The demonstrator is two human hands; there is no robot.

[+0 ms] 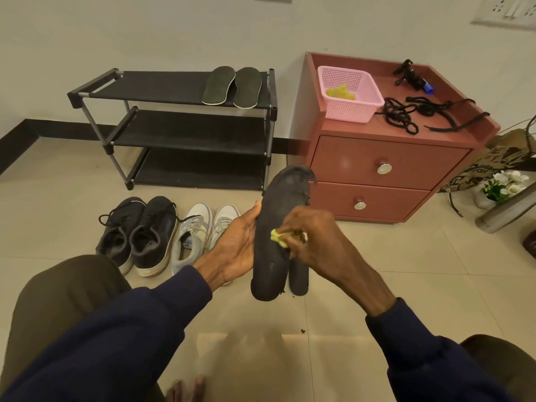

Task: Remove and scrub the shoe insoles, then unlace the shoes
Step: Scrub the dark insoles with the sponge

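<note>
Left-hand grip (236,245) is clasping dark insole (271,256), right-hand grip (316,242) is pinching yellow cloth (278,237). Hard rubbing is probably risking tearing frayed toe (306,177).

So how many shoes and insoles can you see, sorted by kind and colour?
Black lace-up sneakers: 2
White lace-up sneakers: 2
Dark flat insoles on the black metal shoe rack: 2
Dark worn insoles up front: 2
Total: 8
</note>
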